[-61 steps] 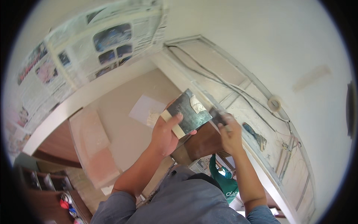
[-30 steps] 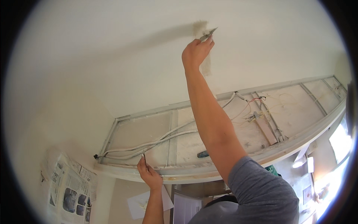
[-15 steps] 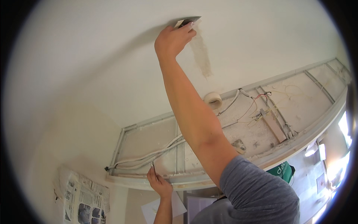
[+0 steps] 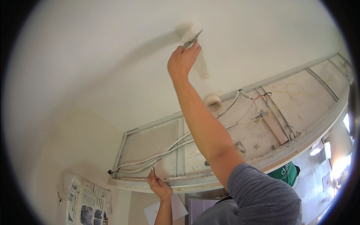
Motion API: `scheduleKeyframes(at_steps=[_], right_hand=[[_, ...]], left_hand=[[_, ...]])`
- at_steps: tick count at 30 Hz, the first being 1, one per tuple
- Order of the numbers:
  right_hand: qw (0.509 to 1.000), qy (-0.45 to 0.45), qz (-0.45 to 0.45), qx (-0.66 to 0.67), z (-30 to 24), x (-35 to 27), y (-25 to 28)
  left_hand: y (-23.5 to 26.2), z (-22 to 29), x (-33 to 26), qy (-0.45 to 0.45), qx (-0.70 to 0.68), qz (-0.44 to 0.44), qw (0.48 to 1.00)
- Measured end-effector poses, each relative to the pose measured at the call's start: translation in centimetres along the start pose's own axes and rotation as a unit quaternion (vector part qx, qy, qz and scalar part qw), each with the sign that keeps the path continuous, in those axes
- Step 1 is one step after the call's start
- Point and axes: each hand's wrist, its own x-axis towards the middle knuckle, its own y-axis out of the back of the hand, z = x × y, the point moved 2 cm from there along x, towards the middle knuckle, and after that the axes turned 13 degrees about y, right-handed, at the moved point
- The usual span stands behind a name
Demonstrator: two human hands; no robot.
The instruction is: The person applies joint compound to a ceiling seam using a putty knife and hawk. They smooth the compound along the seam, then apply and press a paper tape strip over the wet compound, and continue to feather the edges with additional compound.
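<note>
Raised up to the pale wall, my right hand (image 4: 181, 63) grips a putty knife (image 4: 194, 39), its blade seen nearly edge-on. Just above the blade lies a damp-looking filler patch (image 4: 183, 30), and a greyish streak of filler (image 4: 203, 69) runs down below the hand. Whether the blade touches the wall, I cannot tell. Lower down, my left hand (image 4: 160, 188) is closed at the rim of a framed ledge (image 4: 195, 186). A thin, dark, blade-like thing sticks up from its fingertips; its kind is too small to make out.
On the ledge stands a roll of masking tape (image 4: 209, 99) against the wall. Grey conduits (image 4: 165, 153), loose wires (image 4: 262, 96), metal struts and a wooden block (image 4: 275, 129) lie along it. Newspaper (image 4: 88, 198) covers something at lower left; a green bag (image 4: 285, 174) is below right.
My right hand has moved down and slightly right with the putty knife, whose blade has turned more edge-on. The filler patch above it now shows. My left hand has barely shifted.
</note>
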Motion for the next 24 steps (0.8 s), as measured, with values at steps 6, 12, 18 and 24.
scheduleKeyframes(at_steps=[6,12,18,24], right_hand=[[0.994,-0.091,-0.017,0.066,-3.9,3.5,-1.8],[0.986,-0.018,-0.027,0.165,-6.8,-1.5,-2.9],[0.947,-0.218,-0.013,0.236,-1.7,-0.5,-0.5],[0.917,-0.287,0.017,0.276,-3.6,3.8,-2.4]], left_hand=[[-0.1,-0.1,0.0,0.001,0.004,0.001,1.000],[0.0,0.2,-0.1,0.003,0.009,-0.001,1.000],[0.0,-0.1,0.0,-0.003,0.021,0.006,1.000],[-0.1,0.0,-0.1,0.006,0.010,0.005,1.000]])
